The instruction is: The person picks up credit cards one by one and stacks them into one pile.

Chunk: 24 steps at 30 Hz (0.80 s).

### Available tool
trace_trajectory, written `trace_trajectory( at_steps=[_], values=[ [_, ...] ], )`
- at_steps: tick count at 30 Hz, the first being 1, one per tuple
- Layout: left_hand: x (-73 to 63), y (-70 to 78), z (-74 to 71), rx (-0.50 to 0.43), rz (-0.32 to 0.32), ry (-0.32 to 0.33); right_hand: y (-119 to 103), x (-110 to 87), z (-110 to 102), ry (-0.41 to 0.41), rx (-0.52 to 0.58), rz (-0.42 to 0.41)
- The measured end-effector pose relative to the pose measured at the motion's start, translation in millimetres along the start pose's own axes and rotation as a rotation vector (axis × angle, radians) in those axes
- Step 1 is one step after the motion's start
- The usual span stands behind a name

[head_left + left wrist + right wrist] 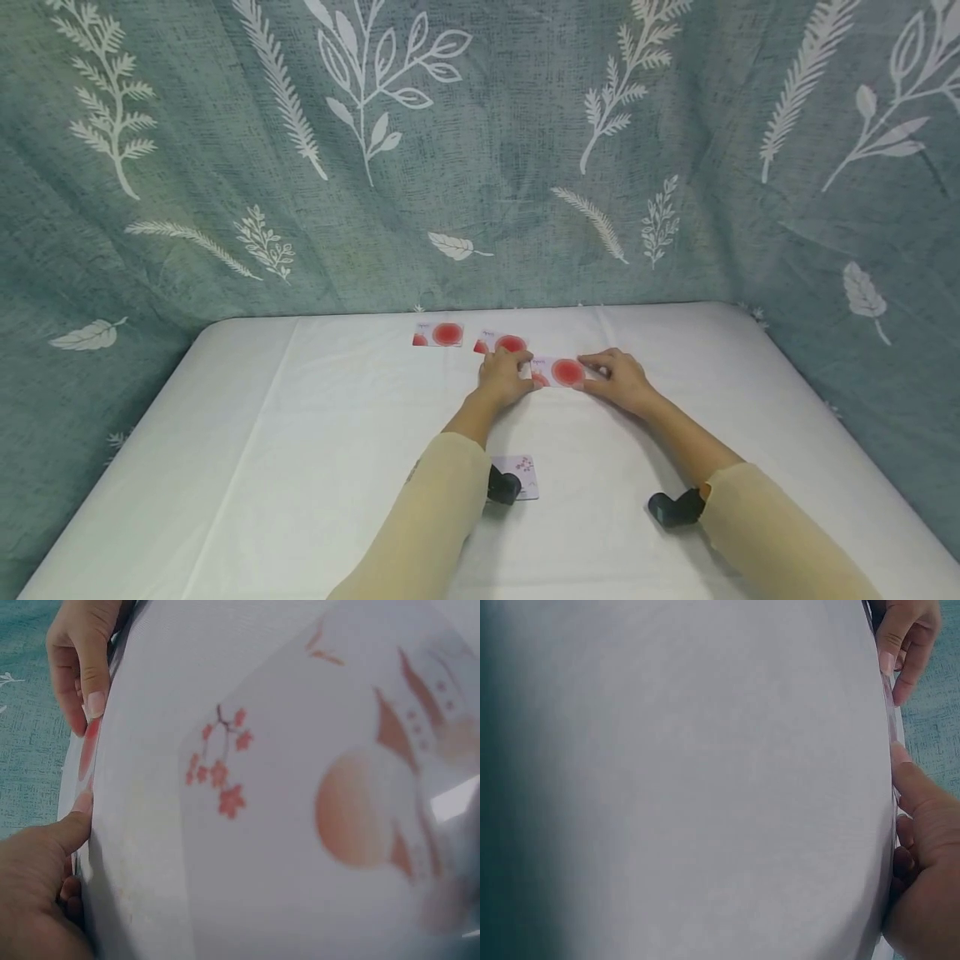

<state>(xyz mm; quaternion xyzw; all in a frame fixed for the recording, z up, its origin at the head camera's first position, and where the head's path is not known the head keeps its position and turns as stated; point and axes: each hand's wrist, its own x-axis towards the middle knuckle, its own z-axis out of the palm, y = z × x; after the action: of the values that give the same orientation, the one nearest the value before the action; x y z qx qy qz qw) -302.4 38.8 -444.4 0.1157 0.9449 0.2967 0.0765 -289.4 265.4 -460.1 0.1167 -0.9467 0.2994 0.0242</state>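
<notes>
A white card with a red circle (567, 372) lies near the far side of the table between both hands. My left hand (504, 379) holds its left end, thumb at the near corner and index finger at the far one. My right hand (621, 382) pinches the right end in the same way. Seen edge-on in the left wrist view, the card's red circle (88, 748) shows between the two thumbs. Just left of it, a second red-circle card (510, 342) is partly covered by my left hand. A third such card (447, 334) lies farther left, apart from both hands.
Under my left forearm lies a pale card or stack with blossom print (527, 473), partly hidden by the sleeve and a black wrist device (505, 487). A white cloth covers the table (337, 433). Behind it hangs a green leaf-patterned curtain (510, 217).
</notes>
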Motion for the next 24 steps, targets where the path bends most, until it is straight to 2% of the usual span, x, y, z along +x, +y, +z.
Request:
trace_trajectory(
  at_steps=[5,15,20,24],
  values=[
    [1.5,-2.6,2.3,0.003,0.019,0.02,0.4,-1.3,2.6,0.026,0.037,-0.008],
    [2.4,-3.9,7.3,-0.158,0.032,0.09,-1.0,-2.4,4.6,0.049,0.155,-0.003],
    [1.1,-4.1,8.4,-0.204,0.023,0.106,-2.2,-2.7,4.6,0.044,0.214,0.001],
    [0.5,-4.9,8.8,-0.211,0.025,0.096,-2.8,-2.9,4.2,0.034,0.245,0.008]
  ],
)
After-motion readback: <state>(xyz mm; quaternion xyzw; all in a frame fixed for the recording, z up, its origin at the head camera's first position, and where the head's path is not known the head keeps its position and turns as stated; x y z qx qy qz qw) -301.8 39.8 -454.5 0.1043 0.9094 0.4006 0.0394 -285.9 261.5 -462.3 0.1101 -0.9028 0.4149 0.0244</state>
